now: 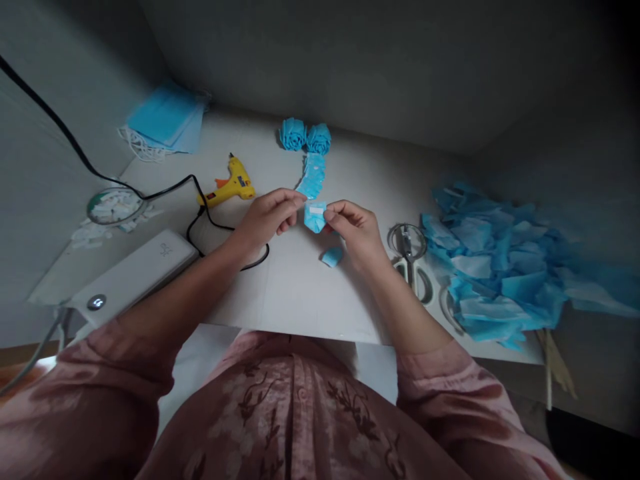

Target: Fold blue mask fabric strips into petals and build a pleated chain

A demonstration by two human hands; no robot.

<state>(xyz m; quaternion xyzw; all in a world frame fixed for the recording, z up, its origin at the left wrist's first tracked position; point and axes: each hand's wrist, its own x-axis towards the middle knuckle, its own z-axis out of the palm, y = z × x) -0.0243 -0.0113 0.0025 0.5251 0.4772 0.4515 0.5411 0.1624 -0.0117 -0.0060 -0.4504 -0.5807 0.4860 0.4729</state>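
Observation:
Pinched in my right hand is a small blue folded piece with a white strip on it. My left hand is closed, its fingertips close to the left edge of that piece; whether they hold anything is too small to tell. Just beyond the fingers lies a row of overlapping blue pieces, and behind it sit two blue rosettes, one on the left and one on the right. A small blue scrap rests on the table below my right hand's fingers.
To the left are a yellow glue gun with a black cord, a white power box, a dish of white bits and stacked blue masks. Scissors and a large blue heap lie right on the white table.

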